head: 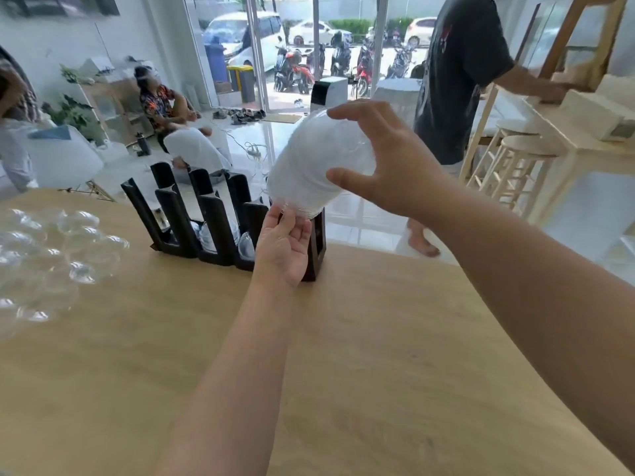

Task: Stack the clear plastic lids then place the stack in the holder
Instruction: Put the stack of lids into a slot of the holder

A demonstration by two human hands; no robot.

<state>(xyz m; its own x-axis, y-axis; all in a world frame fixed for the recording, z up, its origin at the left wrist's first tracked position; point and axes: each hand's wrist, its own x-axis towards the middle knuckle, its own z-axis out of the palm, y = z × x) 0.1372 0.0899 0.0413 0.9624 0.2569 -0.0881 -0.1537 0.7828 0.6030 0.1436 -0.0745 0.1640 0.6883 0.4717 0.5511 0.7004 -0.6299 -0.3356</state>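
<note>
**Both hands on the lid stack, over the holder's right end**

Head view. Right hand (pixel 385 159) was spread wide over the upper, domed end of the stack of clear lids (pixel 318 163), thumb on the near side and fingers curled over the far side, gripping it. Left hand (pixel 283 245) was palm-up beneath, fingertips pinching the lowest rim of the stack. Stack was tilted, lower end just above the rightmost slot of the black holder (pixel 206 218); contact with the holder could not be confirmed. Other slots held a few clear lids. Loose lids (pixel 55 255) lay on the wooden table (pixel 343 355), well apart to the left.

Handling, judged: the stack was likely very light, thin-walled and springy, with slick surfaces. Nested lids could slide apart if tipped. Best hold seemed to be at both ends, pressing lengthwise, gently, since side squeeze might buckle or crack the domes.
</note>
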